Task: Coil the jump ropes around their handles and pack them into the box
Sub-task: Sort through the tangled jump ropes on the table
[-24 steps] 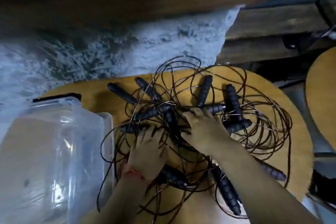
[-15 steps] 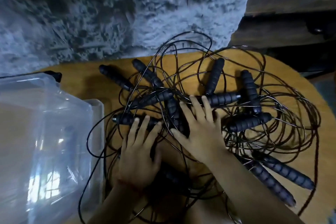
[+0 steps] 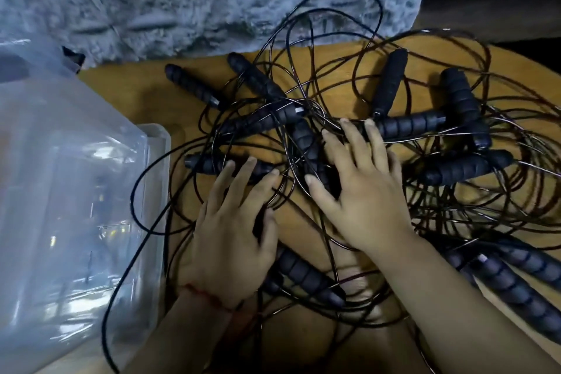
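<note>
The scene is dim and unevenly lit, with soft shadows under the cords (image 3: 132,200), white glare streaks on the clear box (image 3: 76,191) at the left of the frame, motion blur smearing the handles (image 3: 510,285) at lower right, wide-angle bending toward the edges and a near-black upper right corner

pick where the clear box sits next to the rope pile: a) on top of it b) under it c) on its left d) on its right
c: the box stands at the left end of the table, with the tangled ropes spread to its right.
</note>
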`<state>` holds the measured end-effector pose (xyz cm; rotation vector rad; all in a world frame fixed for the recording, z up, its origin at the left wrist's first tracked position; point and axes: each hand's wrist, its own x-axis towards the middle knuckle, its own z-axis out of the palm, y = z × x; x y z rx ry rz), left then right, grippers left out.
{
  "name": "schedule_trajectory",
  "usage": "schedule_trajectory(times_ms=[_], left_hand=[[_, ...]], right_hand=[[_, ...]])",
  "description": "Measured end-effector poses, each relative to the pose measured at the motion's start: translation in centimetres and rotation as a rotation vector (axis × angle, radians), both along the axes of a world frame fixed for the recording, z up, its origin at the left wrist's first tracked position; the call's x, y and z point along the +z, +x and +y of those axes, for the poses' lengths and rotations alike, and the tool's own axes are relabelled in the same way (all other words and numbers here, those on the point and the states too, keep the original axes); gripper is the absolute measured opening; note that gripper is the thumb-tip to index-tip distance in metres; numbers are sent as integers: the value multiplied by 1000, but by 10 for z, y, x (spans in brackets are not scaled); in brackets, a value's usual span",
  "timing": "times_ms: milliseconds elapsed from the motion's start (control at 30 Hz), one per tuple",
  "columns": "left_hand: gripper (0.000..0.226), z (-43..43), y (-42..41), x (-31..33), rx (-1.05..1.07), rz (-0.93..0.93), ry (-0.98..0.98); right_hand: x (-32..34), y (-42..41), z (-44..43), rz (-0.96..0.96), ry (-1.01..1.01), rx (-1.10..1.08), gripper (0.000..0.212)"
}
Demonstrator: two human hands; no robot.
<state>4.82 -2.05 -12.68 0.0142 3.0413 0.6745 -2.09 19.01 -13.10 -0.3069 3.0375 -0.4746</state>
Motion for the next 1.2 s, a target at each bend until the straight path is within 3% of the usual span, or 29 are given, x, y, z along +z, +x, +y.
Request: schedule_trajectory(times_ms=[400, 967, 1200], left_hand=[[52, 0, 1, -27, 23, 219, -32], [56, 10, 20, 3, 11, 165, -106], [56, 1, 4, -20, -30, 177, -83]], right_hand=[[-20, 15, -6, 56, 18, 0, 73], [5, 31, -9, 79, 107, -18, 73], [-16, 21, -13, 54, 88, -35, 73]])
